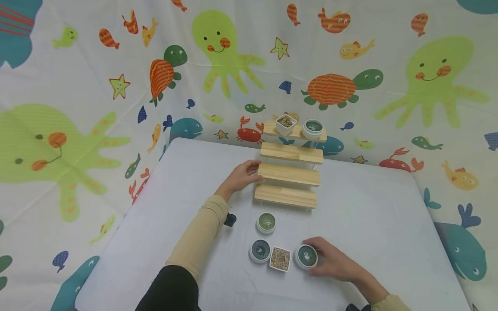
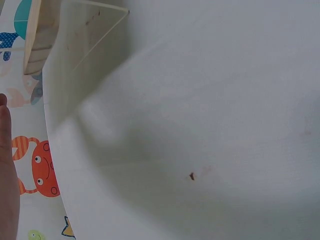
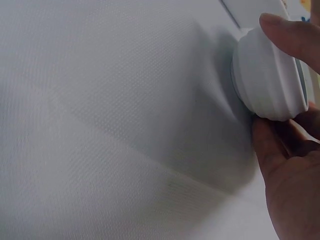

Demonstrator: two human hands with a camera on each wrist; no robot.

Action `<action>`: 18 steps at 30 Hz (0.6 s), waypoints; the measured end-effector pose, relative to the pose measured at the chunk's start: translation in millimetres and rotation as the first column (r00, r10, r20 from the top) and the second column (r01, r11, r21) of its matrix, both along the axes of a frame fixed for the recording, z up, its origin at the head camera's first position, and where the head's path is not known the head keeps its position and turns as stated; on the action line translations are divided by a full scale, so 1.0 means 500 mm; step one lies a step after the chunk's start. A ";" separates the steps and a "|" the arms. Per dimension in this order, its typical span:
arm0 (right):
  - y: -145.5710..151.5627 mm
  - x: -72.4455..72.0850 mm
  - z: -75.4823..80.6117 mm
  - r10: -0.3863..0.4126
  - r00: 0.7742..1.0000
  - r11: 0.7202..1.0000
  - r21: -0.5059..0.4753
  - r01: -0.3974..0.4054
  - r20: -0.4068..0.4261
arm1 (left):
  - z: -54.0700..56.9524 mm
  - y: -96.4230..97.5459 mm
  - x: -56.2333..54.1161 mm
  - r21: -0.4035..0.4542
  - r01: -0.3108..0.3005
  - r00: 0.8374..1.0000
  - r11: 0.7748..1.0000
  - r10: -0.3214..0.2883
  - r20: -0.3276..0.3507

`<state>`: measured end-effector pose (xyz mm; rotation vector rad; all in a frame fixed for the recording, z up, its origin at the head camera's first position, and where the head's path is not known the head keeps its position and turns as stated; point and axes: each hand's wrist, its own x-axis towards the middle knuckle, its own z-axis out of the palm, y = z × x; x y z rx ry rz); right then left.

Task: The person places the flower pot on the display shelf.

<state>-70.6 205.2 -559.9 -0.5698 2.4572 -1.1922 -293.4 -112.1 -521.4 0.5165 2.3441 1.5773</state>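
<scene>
At the left end of a tiered wooden shelf stand (image 1: 288,173) is my left hand (image 1: 242,176). Its thumb and fingers straddle the end of the third board from the top. In the left wrist view only an edge of this hand (image 2: 6,175) shows, beside a board's end (image 2: 42,35). My right hand (image 1: 336,261) grips a small white round pot (image 1: 306,256) with a dark green top and a paler centre. The right wrist view shows the pot's ribbed side (image 3: 267,75), with thumb and fingers on opposite sides of it.
Left of the held pot stand a square white pot (image 1: 280,259) with speckled, gravelly contents and a round dark-topped pot (image 1: 260,251). A green-topped round pot (image 1: 266,223) is nearer the stand. On the top board sit another square pot (image 1: 285,124) and a round one (image 1: 313,129).
</scene>
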 end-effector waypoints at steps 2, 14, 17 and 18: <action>0.001 -0.001 -0.002 0.008 1.000 1.000 0.012 -0.008 -0.007 | 0.000 0.001 0.000 0.003 0.001 1.000 1.000 -0.001 0.001; 0.007 -0.013 -0.013 0.013 0.999 0.999 0.039 -0.012 -0.036 | -0.003 0.005 -0.007 0.006 0.003 1.000 1.000 -0.003 -0.012; 0.007 -0.018 -0.014 -0.006 1.000 0.999 0.052 0.007 -0.017 | -0.003 0.007 -0.009 0.000 0.000 1.000 1.000 0.000 -0.016; 0.006 -0.019 -0.014 -0.015 1.000 0.998 0.054 0.015 -0.008 | -0.003 0.007 -0.010 -0.002 -0.002 1.000 1.000 0.002 -0.017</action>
